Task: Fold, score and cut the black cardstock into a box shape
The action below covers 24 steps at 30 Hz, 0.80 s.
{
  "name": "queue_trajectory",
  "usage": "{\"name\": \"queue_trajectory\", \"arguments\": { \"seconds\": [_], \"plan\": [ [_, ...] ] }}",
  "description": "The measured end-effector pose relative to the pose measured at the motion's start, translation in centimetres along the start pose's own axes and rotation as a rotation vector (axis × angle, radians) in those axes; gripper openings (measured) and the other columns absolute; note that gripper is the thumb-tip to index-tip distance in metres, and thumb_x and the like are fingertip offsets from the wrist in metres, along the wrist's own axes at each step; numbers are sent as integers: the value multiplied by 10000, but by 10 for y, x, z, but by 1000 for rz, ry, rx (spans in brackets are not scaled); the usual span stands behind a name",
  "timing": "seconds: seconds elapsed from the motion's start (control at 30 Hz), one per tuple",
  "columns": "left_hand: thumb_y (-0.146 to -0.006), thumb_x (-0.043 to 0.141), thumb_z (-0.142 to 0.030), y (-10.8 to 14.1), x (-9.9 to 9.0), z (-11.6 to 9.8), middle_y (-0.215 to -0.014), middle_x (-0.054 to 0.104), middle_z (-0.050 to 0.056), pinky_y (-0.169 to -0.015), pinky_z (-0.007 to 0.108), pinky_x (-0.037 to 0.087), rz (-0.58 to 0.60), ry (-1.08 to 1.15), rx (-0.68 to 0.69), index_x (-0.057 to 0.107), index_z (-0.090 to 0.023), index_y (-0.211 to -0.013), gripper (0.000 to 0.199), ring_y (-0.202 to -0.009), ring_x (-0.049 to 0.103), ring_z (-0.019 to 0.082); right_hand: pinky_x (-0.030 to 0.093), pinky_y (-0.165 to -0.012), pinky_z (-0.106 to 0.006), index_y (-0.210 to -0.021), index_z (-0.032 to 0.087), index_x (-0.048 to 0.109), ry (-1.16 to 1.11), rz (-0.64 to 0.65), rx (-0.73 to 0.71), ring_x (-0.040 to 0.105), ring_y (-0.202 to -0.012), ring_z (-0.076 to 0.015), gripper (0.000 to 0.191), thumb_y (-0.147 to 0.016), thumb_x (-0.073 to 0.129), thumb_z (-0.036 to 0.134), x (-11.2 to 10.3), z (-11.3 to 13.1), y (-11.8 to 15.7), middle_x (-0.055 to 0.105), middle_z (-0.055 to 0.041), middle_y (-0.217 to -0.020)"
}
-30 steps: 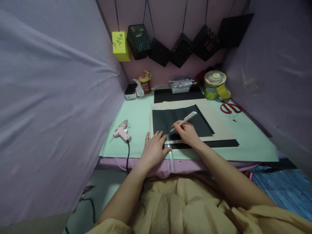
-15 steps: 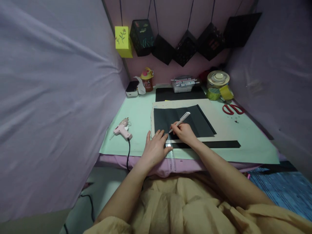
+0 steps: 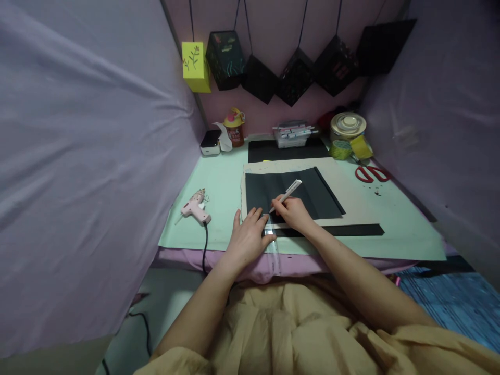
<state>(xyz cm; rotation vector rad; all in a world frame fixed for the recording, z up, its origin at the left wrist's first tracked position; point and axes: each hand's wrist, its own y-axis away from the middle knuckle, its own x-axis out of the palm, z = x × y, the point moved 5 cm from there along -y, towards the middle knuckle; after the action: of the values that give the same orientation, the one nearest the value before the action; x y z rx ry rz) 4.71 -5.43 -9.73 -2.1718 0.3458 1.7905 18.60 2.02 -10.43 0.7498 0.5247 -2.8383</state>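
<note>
Pressing a clear ruler (image 3: 273,263), overhanging the table's (image 3: 219,179) near edge, with the left hand (image 3: 247,237) spread flat. Pinching a white pen (image 3: 291,188) in the curled right hand (image 3: 294,213), over the near left of black paper (image 3: 269,188) on a cream board (image 3: 340,179). Well apart from both hands: a pink glue gun (image 3: 195,207) at left, red-handled scissors (image 3: 380,180) at far right.

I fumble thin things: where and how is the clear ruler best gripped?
Pinch the ruler by its near end, probably from the person's side: it's flat, and that end juts past the green sheet, with the left hand farther up.
</note>
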Motion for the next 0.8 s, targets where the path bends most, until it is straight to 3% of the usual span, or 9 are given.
{"name": "queue_trajectory", "arguments": {
  "seconds": [0.27,0.37,0.47,0.53,0.63,0.7,0.8],
  "plan": [
    [-931,494,-478,0,-2,-1,-1496,421,129,-1163,587,79,6,-5,-2,482,-197,-1364,516,-1420,309,273,432,-642,-249,-642,211,573,1,-47,-7,596,-618,-150,307,-901,460,331,-2,-3,2,608,7,-601],
    [-928,496,-480,0,-1,-2,-1492,427,129,-1164,586,72,2,-20,4,486,-204,-1362,515,-1416,314,277,472,-618,-255,-853,196,641,-97,-96,3,615,-621,-153,295,-922,456,416,-5,-7,4,656,-7,-684],
    [-919,507,-487,1,-3,1,-1492,424,133,-1156,602,93,1,-53,-10,495,-209,-1359,520,-1422,295,301,524,-709,-282,-1128,202,612,-201,-72,-39,671,-758,-166,319,-936,454,402,-3,-9,6,713,-42,-888],
    [-910,520,-485,4,-5,6,-1507,399,137,-1150,614,105,-15,-85,-46,510,-211,-1350,518,-1432,263,324,517,-844,-327,-1186,230,595,-122,-5,-103,675,-933,-185,299,-939,457,326,2,-6,7,717,-56,-1026],
    [-899,542,-473,10,-10,17,-1523,371,135,-1142,630,118,-33,-115,-110,529,-224,-1335,502,-1438,236,353,402,-1041,-449,-1166,246,612,151,87,-222,606,-1137,-220,284,-906,502,218,10,-1,9,685,-70,-1174],
    [-897,549,-469,15,-11,25,-1521,373,134,-1135,639,132,-30,-119,-144,526,-232,-1340,502,-1432,242,365,323,-1096,-511,-1182,240,603,288,130,-269,572,-1195,-235,309,-885,535,189,13,-1,10,669,-86,-1211],
    [-899,549,-472,21,-11,32,-1507,383,151,-1131,632,156,-25,-113,-179,514,-223,-1354,519,-1422,257,370,311,-1097,-537,-1209,243,582,351,175,-271,567,-1210,-236,340,-873,567,194,9,-8,10,661,-92,-1226]
  ]
}}
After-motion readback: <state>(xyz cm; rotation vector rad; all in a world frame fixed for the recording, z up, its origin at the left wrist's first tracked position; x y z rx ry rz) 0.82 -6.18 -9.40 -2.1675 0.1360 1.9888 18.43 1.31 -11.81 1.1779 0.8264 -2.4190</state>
